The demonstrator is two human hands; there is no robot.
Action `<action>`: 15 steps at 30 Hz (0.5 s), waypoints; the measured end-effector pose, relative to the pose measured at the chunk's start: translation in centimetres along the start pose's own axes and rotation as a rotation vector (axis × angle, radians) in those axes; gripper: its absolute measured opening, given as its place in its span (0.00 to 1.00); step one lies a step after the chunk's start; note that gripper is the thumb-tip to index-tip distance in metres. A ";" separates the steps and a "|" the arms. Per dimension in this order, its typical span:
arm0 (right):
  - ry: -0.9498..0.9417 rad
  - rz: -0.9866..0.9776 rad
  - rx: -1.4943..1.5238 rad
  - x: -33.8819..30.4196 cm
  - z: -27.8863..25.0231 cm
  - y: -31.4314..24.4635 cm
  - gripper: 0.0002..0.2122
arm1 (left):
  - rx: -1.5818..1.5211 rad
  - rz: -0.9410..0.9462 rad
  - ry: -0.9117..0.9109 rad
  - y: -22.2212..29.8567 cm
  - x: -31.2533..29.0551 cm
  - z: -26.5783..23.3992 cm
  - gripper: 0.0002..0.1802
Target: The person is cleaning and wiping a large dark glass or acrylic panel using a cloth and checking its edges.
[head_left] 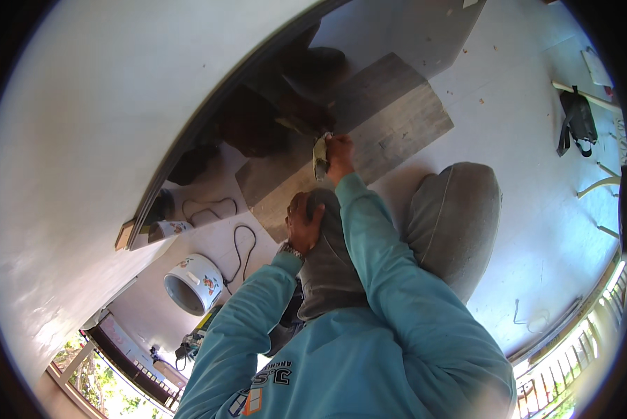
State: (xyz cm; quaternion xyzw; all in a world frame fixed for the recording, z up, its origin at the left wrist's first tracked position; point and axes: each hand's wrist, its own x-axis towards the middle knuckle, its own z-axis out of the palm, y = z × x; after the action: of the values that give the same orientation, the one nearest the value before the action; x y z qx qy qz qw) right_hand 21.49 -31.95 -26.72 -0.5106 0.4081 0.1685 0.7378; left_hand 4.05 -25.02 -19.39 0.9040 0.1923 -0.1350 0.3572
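My right hand [339, 155] is closed around a small flat tool or wrapped piece [319, 158], pale yellow-green with a greyish lower end. Its exact kind I cannot make out. It is held close to a dark glossy panel [222, 91], which mirrors the hand and the floor. Below it, a grey-brown wood-look board [404, 133] lies along the foot of the panel. My left hand [303, 222], with a metal-band watch [290, 249] at the wrist, rests on my bent left knee with its fingers spread and nothing in them.
A white pot-like vessel with a flower pattern [193, 283] lies to the left beside a dark cord [247, 244]. Tools [195, 342] are partly hidden by my left arm. At the far right, a black bag [577, 120] hangs by pale chair legs [596, 187]. Railings [564, 363] stand at lower right.
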 end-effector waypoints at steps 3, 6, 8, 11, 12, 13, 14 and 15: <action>-0.084 0.017 0.179 -0.1 0.4 -0.9 0.06 | 0.006 -0.007 0.012 -0.6 0.5 -0.2 0.30; -0.020 -0.113 0.035 1.3 -0.3 0.2 0.06 | -0.029 -0.002 -0.007 0.3 0.6 0.1 0.30; -0.008 -0.074 -0.002 1.5 -0.9 0.4 0.06 | -0.039 0.003 -0.012 0.5 0.4 0.3 0.31; -0.077 0.007 0.092 -0.6 1.1 -0.5 0.06 | 0.006 0.002 0.036 -1.3 0.5 -0.4 0.31; -0.107 0.031 0.209 -0.9 0.5 -0.8 0.06 | -0.001 0.009 0.026 -0.9 0.4 -0.3 0.31; -0.102 0.029 0.207 -0.2 0.1 -0.6 0.06 | -0.007 0.015 0.018 -0.5 0.4 -0.2 0.31; -0.059 -0.015 0.073 0.6 0.0 -0.8 0.06 | -0.010 0.015 0.015 -0.2 0.5 -0.1 0.31; -0.017 -0.055 -0.060 0.9 0.0 -0.6 0.06 | -0.014 0.001 0.007 0.2 0.7 -0.2 0.31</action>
State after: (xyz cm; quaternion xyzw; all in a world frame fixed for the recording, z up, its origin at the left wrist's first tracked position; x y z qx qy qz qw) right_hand 22.43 -32.38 -27.09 -0.5423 0.3824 0.1645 0.7298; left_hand 4.75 -24.84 -19.42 0.9021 0.1938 -0.1304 0.3629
